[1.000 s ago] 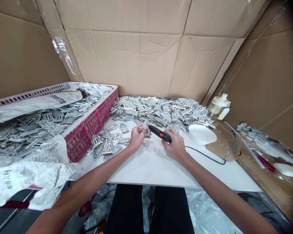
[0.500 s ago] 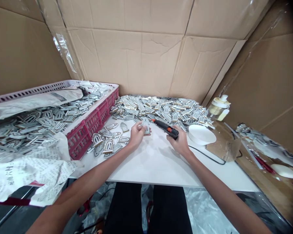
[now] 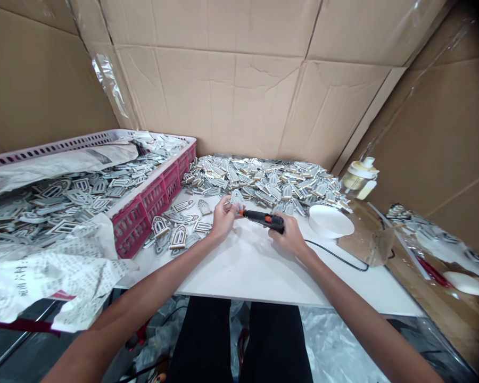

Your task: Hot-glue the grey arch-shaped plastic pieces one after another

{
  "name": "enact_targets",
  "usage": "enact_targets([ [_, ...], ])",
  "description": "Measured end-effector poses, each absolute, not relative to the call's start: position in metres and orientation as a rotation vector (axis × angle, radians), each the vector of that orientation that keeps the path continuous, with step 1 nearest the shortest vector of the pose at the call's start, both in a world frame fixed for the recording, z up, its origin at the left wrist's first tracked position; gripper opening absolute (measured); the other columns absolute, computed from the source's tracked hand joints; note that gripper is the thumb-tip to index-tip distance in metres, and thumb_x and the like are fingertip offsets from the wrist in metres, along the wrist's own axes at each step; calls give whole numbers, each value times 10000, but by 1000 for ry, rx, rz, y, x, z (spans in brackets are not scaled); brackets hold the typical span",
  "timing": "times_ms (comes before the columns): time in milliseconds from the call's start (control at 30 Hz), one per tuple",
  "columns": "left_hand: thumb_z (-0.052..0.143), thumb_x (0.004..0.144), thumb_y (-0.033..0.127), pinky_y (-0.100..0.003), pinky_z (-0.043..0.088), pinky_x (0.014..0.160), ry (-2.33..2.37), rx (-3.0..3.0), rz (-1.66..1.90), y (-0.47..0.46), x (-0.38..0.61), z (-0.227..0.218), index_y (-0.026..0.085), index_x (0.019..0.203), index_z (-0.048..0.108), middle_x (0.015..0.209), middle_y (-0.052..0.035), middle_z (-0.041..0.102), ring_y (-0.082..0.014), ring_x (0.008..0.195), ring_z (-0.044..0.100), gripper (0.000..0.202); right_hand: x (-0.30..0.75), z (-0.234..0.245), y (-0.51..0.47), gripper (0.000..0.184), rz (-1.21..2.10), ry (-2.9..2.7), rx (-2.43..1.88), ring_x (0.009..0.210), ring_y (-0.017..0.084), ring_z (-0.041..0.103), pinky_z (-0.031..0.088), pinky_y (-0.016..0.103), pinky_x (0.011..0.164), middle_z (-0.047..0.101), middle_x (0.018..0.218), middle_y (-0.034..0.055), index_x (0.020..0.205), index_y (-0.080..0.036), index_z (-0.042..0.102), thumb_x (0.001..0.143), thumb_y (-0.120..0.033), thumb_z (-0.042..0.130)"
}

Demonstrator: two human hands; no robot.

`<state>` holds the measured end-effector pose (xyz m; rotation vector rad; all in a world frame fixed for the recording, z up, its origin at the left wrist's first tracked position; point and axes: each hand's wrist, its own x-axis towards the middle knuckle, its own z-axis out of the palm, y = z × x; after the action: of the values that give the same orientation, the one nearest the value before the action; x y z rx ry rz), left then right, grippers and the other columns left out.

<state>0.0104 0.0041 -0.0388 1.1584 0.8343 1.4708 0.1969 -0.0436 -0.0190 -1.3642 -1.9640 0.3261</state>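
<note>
My left hand (image 3: 222,217) pinches a small grey arch-shaped piece (image 3: 237,198) upright on the white table (image 3: 259,266). My right hand (image 3: 287,235) grips a black and orange corded tool (image 3: 263,218), its tip touching the piece at my left fingers. A large heap of the same grey arch-shaped pieces (image 3: 263,181) lies just behind both hands. Several more pieces (image 3: 178,234) lie loose to the left of my left hand.
A red plastic crate (image 3: 151,197) lined with newspaper and full of pieces stands at the left. A white shallow dish (image 3: 329,221), a pale bottle (image 3: 359,178) and brown paper (image 3: 367,239) sit at the right. Cardboard walls enclose the table.
My right hand swung the tool away to the right and has brought it back, so its tip meets the piece again. My left hand has kept hold of the piece.
</note>
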Motion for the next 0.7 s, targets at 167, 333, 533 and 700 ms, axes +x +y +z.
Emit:
enact_targets([
  [167,616,719,377,-305,525,701,841,1193,1475,4,11,-41,180,901,483,755,-29,655,-149,725,635,299,196,-18,-44,81,290,-1977,-1398,551,136,438,291,248,531,512,596,-2,640,-170,517,581,-201,471],
  [333,619,718,391,-308,524,705,840,1207,1478,4,11,-41,178,893,487,780,-38,660,-152,737,638,306,195,-20,-44,72,250,-1964,-1412,553,140,455,300,248,524,527,601,3,636,-172,518,595,-204,468],
  [533,625,718,381,-316,528,716,844,1206,1480,3,12,-42,178,902,506,799,-46,671,-160,752,650,299,195,-23,-44,35,234,-1960,-1433,543,140,437,287,253,520,513,579,1,620,-183,483,610,-216,478],
  [700,619,730,371,-312,528,718,849,1236,1490,3,12,-42,176,892,510,786,-42,668,-162,749,653,276,195,-24,-44,42,204,-1959,-1443,538,135,421,269,255,518,501,578,3,600,-187,442,606,-217,472],
])
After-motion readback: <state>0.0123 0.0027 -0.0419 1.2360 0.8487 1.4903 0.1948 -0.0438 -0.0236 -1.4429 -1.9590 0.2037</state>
